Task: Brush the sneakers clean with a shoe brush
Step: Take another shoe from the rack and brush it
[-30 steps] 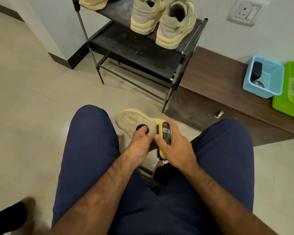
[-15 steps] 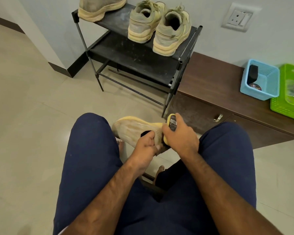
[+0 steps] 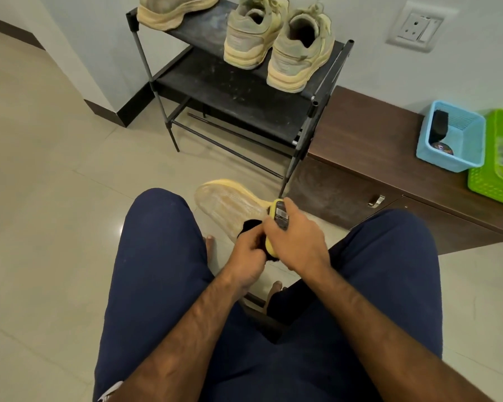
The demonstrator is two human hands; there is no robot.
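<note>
1. R hand (image 3: 298, 242) is curled round the yellow brush (image 3: 279, 214), bristles against the right side of the sneaker (image 3: 230, 207). Vs 0.5 s ago the brush has pulled back toward the near end, so that's another stroke.
2. L hand (image 3: 249, 253) grips the sneaker at its dark opening, same hold as before. The sneaker is between the knees, off the floor, toe pointing far-left.
3. Scrubbing is mid-way; this one prob. isn't done.
4. Far side: 3 more shoes (image 3: 296, 50) on the rack (image 3: 238, 91) look dusty, so lots left.
</note>
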